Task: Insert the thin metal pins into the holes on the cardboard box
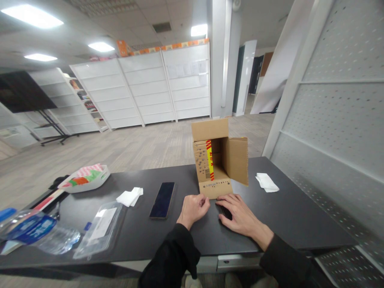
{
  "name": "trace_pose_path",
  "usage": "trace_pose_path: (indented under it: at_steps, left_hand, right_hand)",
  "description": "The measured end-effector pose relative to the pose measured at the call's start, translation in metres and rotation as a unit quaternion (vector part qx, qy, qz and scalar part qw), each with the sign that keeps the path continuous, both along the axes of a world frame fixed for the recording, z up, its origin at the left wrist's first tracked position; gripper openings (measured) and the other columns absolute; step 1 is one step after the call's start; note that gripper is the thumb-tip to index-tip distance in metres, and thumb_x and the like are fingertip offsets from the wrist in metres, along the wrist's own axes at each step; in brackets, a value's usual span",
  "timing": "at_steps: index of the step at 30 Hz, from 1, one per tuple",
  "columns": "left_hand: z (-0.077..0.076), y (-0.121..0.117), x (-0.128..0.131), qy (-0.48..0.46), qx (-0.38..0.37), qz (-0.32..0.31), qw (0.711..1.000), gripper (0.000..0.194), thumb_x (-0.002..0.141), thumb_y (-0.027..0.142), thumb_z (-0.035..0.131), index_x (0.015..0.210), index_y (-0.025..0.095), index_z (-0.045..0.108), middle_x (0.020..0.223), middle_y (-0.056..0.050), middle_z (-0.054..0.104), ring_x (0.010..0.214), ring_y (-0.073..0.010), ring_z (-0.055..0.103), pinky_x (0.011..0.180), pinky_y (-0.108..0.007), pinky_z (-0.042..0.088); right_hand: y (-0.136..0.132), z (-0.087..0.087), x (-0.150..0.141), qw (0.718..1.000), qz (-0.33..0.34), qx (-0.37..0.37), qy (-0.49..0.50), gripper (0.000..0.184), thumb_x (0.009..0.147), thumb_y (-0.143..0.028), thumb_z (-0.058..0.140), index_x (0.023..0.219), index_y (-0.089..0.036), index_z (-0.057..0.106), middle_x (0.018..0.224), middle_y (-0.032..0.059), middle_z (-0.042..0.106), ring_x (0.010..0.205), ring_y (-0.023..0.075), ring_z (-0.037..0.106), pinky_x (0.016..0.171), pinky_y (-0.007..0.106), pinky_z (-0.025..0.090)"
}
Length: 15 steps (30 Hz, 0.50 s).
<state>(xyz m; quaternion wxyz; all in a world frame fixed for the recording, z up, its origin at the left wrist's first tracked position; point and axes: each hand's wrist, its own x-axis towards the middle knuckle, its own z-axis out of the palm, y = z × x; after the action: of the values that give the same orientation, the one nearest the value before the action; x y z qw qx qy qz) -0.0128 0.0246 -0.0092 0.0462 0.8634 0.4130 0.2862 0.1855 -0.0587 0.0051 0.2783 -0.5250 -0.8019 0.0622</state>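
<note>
My left hand [194,207] rests on the dark desk, closed in a loose fist, and no object shows in its fingers. To its right, my right hand [241,216] curves its fingers and thumb around a small black object [225,212] with thin ridges; the hand covers most of it, so its kind is unclear. Just beyond both hands stands an open cardboard box [201,160], its mouth facing me and its flaps spread. Yellow-and-red tape runs down its left front flap. The lower flap lies toward my hands, close to the fingertips of both.
A phone [162,200] lies left of my hands. Folded tissues [130,196], a clear plastic case [100,228], a water bottle [39,232] and a white basket [103,176] are farther left. More tissue [267,182] lies right of the box. A perforated panel [339,120] borders the desk's right side.
</note>
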Motion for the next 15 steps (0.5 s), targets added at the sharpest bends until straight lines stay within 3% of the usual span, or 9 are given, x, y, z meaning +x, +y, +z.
trace_pose_path:
  at_steps: [15]
  left_hand:
    - [0.0011, -0.001, -0.0001, 0.0, -0.002, -0.003, 1.0, 0.034, 0.088, 0.031, 0.048, 0.057, 0.019, 0.056, 0.05, 0.0, 0.058, 0.046, -0.0097, 0.052, 0.052, -0.024, 0.025]
  right_hand:
    - [-0.0006, 0.0008, -0.0003, 1.0, 0.006, -0.013, -0.001, 0.041, 0.077, -0.023, 0.06, 0.118, -0.022, 0.063, 0.118, 0.0079, 0.064, 0.108, 0.0264, 0.055, 0.096, 0.044, 0.038]
